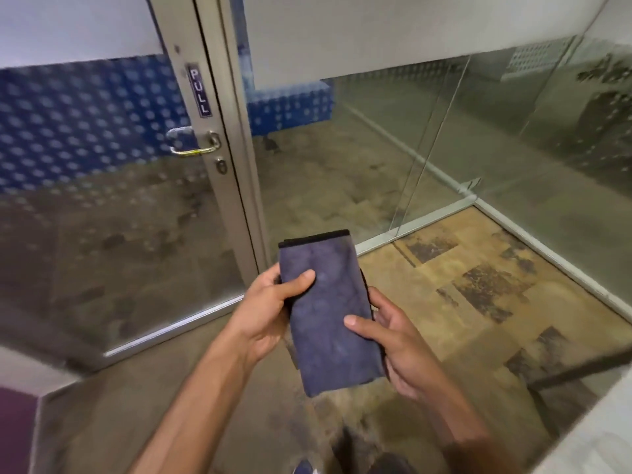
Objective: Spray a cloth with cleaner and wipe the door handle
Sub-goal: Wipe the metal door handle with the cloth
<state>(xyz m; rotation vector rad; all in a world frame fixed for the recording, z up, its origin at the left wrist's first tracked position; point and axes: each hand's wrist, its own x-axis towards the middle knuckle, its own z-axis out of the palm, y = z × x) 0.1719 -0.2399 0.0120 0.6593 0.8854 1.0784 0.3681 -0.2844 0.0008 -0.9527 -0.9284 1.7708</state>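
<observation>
Folded purple cloth (328, 313): gripped at its edges by left hand (270, 313) and right hand (400, 350), thumbs on top. Door handle (193, 142): mounted on glass door (102, 217), upper left, well apart from cloth.

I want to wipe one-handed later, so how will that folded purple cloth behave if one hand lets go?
The cloth is probably soft and floppy: it is folded in layers and both the left hand and right hand support it. Held by one edge, it would likely droop or unfold. It looks light and not slippery, given its matte, fuzzy surface.
</observation>
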